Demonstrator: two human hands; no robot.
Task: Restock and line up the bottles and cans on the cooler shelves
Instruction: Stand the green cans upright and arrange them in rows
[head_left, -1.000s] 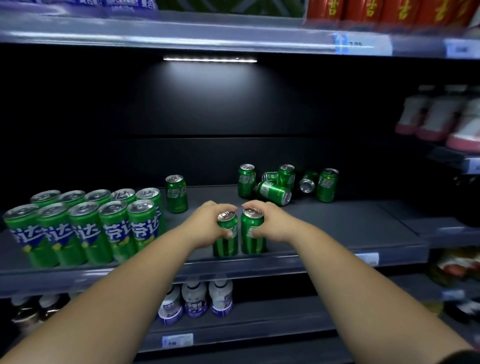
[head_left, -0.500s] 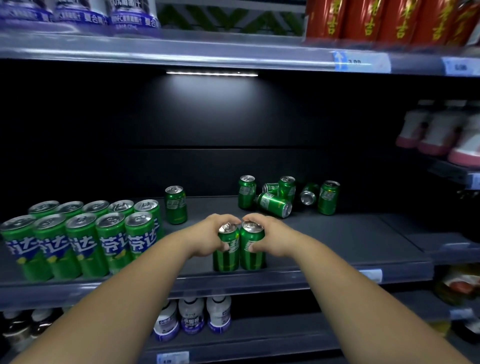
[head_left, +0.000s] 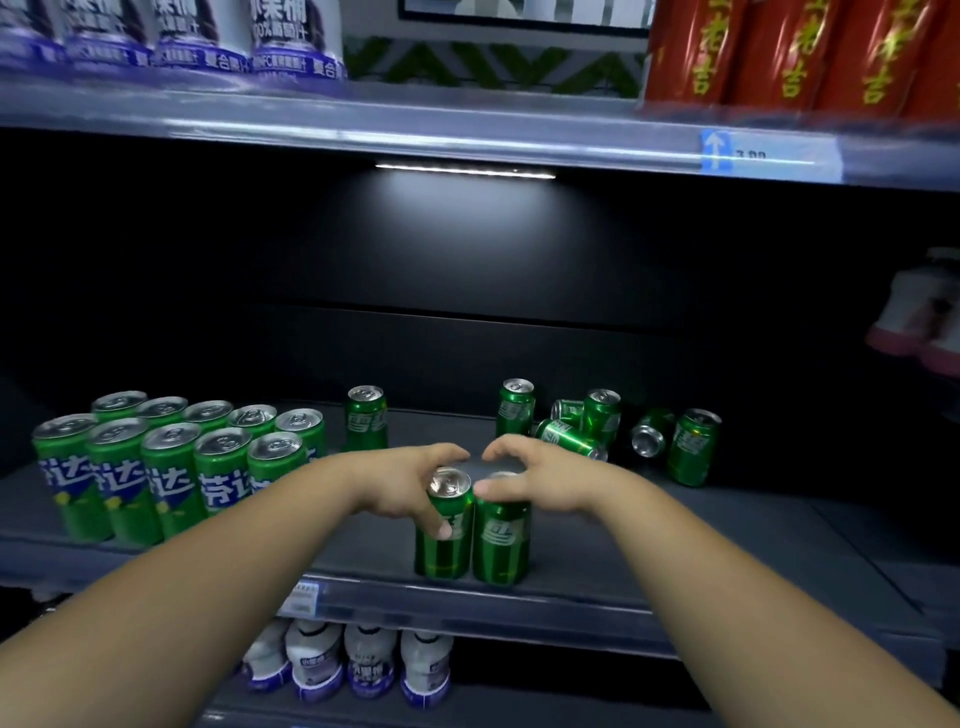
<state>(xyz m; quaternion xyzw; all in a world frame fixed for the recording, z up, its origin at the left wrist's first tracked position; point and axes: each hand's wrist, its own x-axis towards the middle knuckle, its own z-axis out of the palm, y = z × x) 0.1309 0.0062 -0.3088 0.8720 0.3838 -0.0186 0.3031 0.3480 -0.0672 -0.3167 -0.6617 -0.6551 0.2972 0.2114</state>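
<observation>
Two slim green cans stand upright and touching at the front edge of the dark shelf (head_left: 675, 566). My left hand (head_left: 402, 483) wraps the left green can (head_left: 441, 551), thumb on its front and fingers curled behind its silver top. Beside it, the right green can (head_left: 503, 545) is held near its top by my right hand (head_left: 545, 478), the thumb at the rim and the fingers arched over the back. That can's lid is mostly hidden by the hand.
Two neat rows of green cans (head_left: 171, 467) fill the shelf's left side, with a single can (head_left: 366, 421) behind. A loose cluster of cans (head_left: 571, 436), some lying down, sits at the back right. White bottles (head_left: 363, 665) stand below; red cans (head_left: 779, 52) and purple-labelled bottles (head_left: 296, 41) above.
The two cans stay at the shelf front while my fingers have lifted and arched a little over their tops. The view has come closer and tilted up.
</observation>
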